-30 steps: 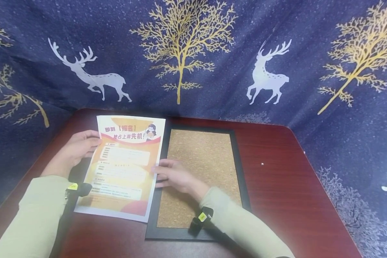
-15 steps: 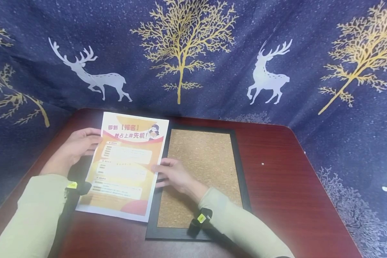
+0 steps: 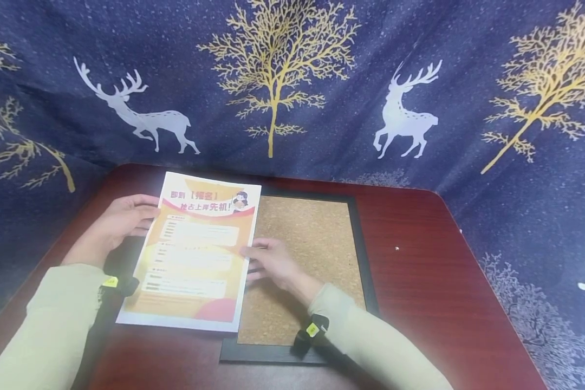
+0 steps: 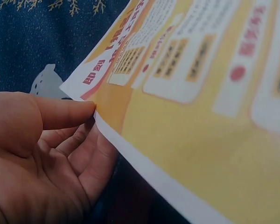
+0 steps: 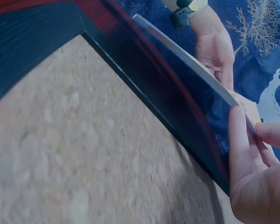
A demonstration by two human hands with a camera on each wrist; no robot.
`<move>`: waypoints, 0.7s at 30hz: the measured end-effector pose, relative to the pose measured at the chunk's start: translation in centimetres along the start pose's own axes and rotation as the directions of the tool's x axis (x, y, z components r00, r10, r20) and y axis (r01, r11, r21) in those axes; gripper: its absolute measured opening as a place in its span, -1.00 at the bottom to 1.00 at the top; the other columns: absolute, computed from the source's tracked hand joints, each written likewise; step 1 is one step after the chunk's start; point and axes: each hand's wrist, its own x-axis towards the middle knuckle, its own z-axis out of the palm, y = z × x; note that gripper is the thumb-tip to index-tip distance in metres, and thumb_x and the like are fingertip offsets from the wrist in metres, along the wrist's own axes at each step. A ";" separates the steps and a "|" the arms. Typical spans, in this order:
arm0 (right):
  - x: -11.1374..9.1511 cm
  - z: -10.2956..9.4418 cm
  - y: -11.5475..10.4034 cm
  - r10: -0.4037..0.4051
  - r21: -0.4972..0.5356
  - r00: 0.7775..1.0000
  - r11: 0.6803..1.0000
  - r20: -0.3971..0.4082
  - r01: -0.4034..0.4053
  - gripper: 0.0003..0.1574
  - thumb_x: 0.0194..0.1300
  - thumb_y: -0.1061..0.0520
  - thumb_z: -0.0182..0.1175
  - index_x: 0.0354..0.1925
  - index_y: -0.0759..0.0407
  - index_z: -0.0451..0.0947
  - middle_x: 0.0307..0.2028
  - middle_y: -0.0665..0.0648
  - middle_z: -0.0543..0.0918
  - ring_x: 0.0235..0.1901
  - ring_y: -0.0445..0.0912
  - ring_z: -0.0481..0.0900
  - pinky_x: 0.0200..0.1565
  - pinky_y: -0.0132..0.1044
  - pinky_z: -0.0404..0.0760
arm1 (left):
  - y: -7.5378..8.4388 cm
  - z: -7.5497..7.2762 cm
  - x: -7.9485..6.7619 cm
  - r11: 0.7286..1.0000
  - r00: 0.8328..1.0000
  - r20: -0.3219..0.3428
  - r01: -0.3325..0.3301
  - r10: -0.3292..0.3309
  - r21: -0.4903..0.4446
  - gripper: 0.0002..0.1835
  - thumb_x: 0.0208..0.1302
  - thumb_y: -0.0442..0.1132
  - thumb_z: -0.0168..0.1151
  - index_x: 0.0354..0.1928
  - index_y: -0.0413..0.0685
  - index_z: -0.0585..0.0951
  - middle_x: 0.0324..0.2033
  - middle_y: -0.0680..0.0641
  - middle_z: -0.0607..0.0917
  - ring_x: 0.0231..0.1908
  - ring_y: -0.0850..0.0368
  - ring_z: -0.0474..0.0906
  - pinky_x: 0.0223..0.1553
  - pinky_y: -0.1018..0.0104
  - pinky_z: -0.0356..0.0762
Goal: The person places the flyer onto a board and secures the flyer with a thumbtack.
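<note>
An orange and yellow printed flyer (image 3: pixel 195 254) is held slightly off the table between both hands. My left hand (image 3: pixel 122 219) pinches its left edge, with the thumb (image 4: pixel 60 112) on top and the fingers underneath the flyer (image 4: pixel 200 93). My right hand (image 3: pixel 268 262) pinches the right edge, which shows as a thin raised sheet (image 5: pixel 186 60) between thumb and fingers (image 5: pixel 245 140). That right edge overlaps the left side of a cork board (image 3: pixel 312 244) in a black frame (image 3: pixel 363 254), which lies flat on the table.
The dark red table (image 3: pixel 419 281) is bare to the right of the frame except for a tiny white speck (image 3: pixel 396 248). A navy cloth with deer and gold trees (image 3: pixel 292 81) hangs close behind and to both sides.
Both hands have carried the flyer a little to the right. Its right edge now covers the frame's left rail and reaches over the cork.
</note>
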 end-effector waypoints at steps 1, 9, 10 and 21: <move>0.0 -0.2 0.0 0.000 -0.004 1.000 1.000 -0.011 0.000 -0.72 0.32 0.20 0.33 -0.07 0.36 0.65 -0.28 0.31 0.75 -0.30 0.14 0.77 -0.30 -0.06 0.75 | 0.1 0.1 0.0 1.000 1.000 0.002 -0.001 0.001 -0.002 -0.46 0.49 -0.24 0.11 0.38 -0.38 0.29 -0.30 0.14 0.73 -0.32 0.24 0.70 -0.26 0.30 0.69; -0.1 -1.4 0.2 0.001 -0.008 0.999 1.000 -0.048 -0.001 -0.75 0.31 0.22 0.33 -0.10 0.37 0.65 -0.31 0.29 0.75 -0.34 0.13 0.77 -0.32 -0.04 0.75 | 0.3 1.4 -0.2 0.999 1.000 0.005 -0.028 0.028 -0.023 -0.48 0.48 -0.28 0.10 0.37 -0.42 0.31 -0.31 0.13 0.74 -0.34 0.24 0.71 -0.28 0.30 0.70; -0.2 -1.6 0.1 0.002 -0.011 0.999 1.000 -0.050 -0.002 -0.75 0.30 0.22 0.33 -0.11 0.37 0.65 -0.32 0.28 0.75 -0.35 0.12 0.77 -0.33 -0.04 0.75 | 0.3 1.6 -0.2 0.999 1.000 0.002 -0.028 0.029 -0.024 -0.48 0.48 -0.28 0.10 0.37 -0.41 0.32 -0.30 0.12 0.75 -0.33 0.23 0.71 -0.28 0.29 0.70; -0.8 -3.5 0.3 0.000 -0.071 0.998 0.997 -0.062 -0.004 -0.72 0.30 0.18 0.34 -0.08 0.34 0.65 -0.31 0.27 0.75 -0.36 0.12 0.77 -0.34 -0.05 0.75 | -0.3 3.2 0.2 0.996 0.999 0.032 -0.041 0.044 -0.081 -0.44 0.47 -0.29 0.11 0.40 -0.42 0.27 -0.28 0.04 0.76 -0.35 0.19 0.73 -0.30 0.24 0.73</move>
